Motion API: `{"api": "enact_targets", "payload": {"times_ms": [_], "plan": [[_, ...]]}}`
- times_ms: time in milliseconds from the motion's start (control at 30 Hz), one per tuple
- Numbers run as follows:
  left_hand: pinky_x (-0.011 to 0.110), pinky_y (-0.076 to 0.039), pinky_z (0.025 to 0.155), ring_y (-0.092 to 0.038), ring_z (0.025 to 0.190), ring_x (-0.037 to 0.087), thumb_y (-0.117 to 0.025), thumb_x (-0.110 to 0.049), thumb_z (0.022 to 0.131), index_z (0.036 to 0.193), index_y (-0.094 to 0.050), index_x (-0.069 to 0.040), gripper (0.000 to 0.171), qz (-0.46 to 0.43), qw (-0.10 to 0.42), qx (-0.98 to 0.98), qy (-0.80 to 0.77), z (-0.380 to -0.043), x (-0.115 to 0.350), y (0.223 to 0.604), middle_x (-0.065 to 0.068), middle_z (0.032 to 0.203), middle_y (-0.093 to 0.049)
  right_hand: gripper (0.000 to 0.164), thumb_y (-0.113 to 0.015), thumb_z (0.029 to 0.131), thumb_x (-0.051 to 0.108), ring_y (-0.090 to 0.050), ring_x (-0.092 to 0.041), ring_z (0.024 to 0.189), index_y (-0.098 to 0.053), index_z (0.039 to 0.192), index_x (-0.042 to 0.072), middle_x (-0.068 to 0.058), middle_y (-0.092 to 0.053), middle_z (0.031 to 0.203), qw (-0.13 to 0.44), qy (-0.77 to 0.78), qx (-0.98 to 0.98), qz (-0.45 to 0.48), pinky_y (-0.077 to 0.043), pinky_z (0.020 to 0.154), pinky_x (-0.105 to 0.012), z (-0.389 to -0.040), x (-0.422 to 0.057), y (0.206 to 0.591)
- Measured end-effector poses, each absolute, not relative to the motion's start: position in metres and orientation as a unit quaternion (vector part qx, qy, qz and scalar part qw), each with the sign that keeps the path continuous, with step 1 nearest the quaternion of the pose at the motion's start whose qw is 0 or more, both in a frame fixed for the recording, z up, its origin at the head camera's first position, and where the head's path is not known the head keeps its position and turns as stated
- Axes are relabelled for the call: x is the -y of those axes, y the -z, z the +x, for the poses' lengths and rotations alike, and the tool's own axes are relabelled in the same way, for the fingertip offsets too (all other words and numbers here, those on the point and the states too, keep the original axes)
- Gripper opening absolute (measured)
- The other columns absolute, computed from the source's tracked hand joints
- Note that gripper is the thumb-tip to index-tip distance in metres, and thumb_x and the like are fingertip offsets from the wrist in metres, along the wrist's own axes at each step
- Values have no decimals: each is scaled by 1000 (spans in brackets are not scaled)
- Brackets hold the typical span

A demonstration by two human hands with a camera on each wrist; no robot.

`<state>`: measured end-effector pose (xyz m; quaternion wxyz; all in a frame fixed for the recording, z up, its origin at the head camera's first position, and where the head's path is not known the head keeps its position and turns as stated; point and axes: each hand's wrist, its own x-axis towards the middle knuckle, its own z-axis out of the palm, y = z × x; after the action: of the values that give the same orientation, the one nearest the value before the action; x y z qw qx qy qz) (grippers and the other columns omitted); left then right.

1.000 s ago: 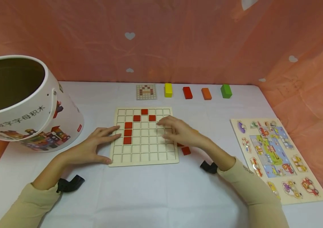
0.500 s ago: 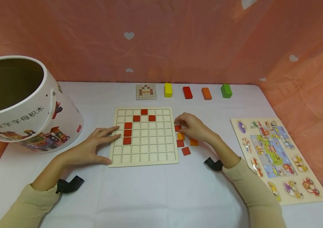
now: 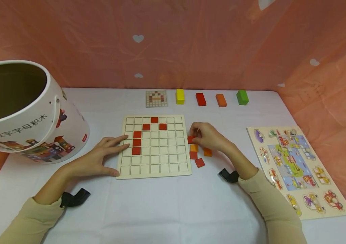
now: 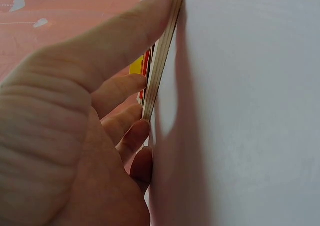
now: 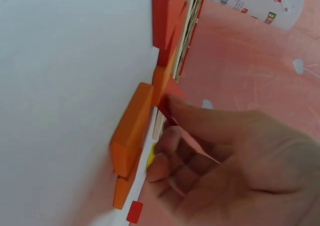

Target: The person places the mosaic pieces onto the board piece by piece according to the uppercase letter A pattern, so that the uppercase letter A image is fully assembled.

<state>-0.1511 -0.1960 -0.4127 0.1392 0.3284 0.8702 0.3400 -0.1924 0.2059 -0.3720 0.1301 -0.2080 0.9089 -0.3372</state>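
Observation:
A pale wooden grid board [image 3: 164, 159] lies on the table with several red squares [image 3: 137, 142] set in its cells. My left hand [image 3: 95, 159] rests at the board's left side, thumb on the near corner and fingers spread along the edge. Just right of the board, my right hand [image 3: 209, 135] pinches a red tile [image 5: 172, 98] between thumb and fingers; the fingers partly hide it. Below that hand lie loose red tiles [image 3: 200, 162] and orange tiles [image 3: 207, 152], apart from the hand.
At the back stand a small pattern card [image 3: 156, 99] and yellow [image 3: 180, 97], red [image 3: 201, 99], orange [image 3: 221, 100] and green [image 3: 242, 97] blocks. A white bucket [image 3: 72, 132] stands at left, a picture puzzle board [image 3: 255, 152] at right.
My right hand has drawn back from over the board's right part to the loose tiles and taken hold of a red one, which shifted slightly. The left hand has stayed put.

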Motion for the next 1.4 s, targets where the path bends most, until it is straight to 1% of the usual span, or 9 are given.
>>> {"api": "enact_targets", "payload": {"times_ms": [133, 300, 433, 500, 733, 900, 1133, 1233, 1400], "plan": [[66, -23, 103, -21, 138, 32, -86, -43, 73, 149, -46, -5, 94, 328, 141, -870, -340, -151, 196, 413, 8, 164, -21, 11, -67, 88, -7, -54, -24, 81, -63, 94, 2, -7, -60, 86, 129, 352, -902, -214, -47, 71, -32, -194, -205, 367], [65, -24, 103, -22, 138, 31, -86, -43, 74, 149, -46, -5, 93, 333, 137, -869, -338, -152, 196, 413, 9, 164, -21, 12, -64, 91, -7, -56, -25, 81, -68, 100, 1, -11, -62, 92, 127, 389, -884, -226, -48, 73, -31, -205, -198, 362], [65, -24, 103, -22, 137, 30, -86, -43, 74, 149, -46, -5, 93, 337, 135, -868, -339, -152, 197, 413, 9, 164, -22, 12, -63, 92, -6, -57, -26, 87, -69, 102, -2, -12, -63, 94, 150, 416, -865, -235, -50, 78, -29, -219, -187, 360], [65, -24, 103, -22, 138, 31, -86, -43, 74, 148, -46, -5, 93, 339, 133, -868, -339, -152, 197, 413, 9, 164, -22, 13, -63, 91, -7, -56, -25, 89, -69, 102, -3, -12, -63, 92, 163, 419, -861, -239, -49, 78, -28, -226, -181, 360], [64, -25, 102, -23, 137, 30, -86, -43, 73, 148, -46, -4, 93, 341, 132, -868, -338, -152, 197, 414, 8, 164, -22, 12, -63, 89, -9, -54, -23, 84, -71, 97, -4, -9, -64, 83, 210, 400, -852, -264, -47, 74, -27, -245, -161, 360], [63, -26, 102, -23, 137, 29, -86, -44, 73, 148, -46, -5, 93, 341, 131, -868, -337, -153, 197, 414, 8, 164, -22, 12, -63, 89, -10, -54, -22, 82, -72, 96, -5, -11, -67, 87, 216, 378, -860, -265, -47, 74, -27, -248, -153, 362], [65, -25, 102, -23, 137, 30, -86, -43, 73, 149, -46, -5, 94, 338, 133, -869, -336, -153, 197, 414, 8, 164, -21, 13, -65, 93, -2, -54, -24, 91, -76, 99, -4, -11, -71, 92, 219, 359, -873, -247, -47, 84, -31, -246, -151, 361], [65, -24, 102, -22, 138, 31, -86, -43, 73, 149, -46, -5, 94, 337, 134, -869, -336, -153, 197, 414, 9, 164, -21, 14, -64, 94, -1, -55, -25, 93, -76, 101, -3, -11, -71, 94, 220, 354, -877, -240, -47, 85, -32, -246, -151, 360], [66, -25, 102, -22, 138, 31, -86, -43, 73, 149, -46, -5, 94, 335, 133, -870, -335, -152, 197, 414, 9, 164, -21, 16, -63, 95, 0, -56, -26, 96, -75, 105, -2, -12, -71, 101, 216, 366, -875, -230, -47, 86, -32, -246, -155, 362]]}}
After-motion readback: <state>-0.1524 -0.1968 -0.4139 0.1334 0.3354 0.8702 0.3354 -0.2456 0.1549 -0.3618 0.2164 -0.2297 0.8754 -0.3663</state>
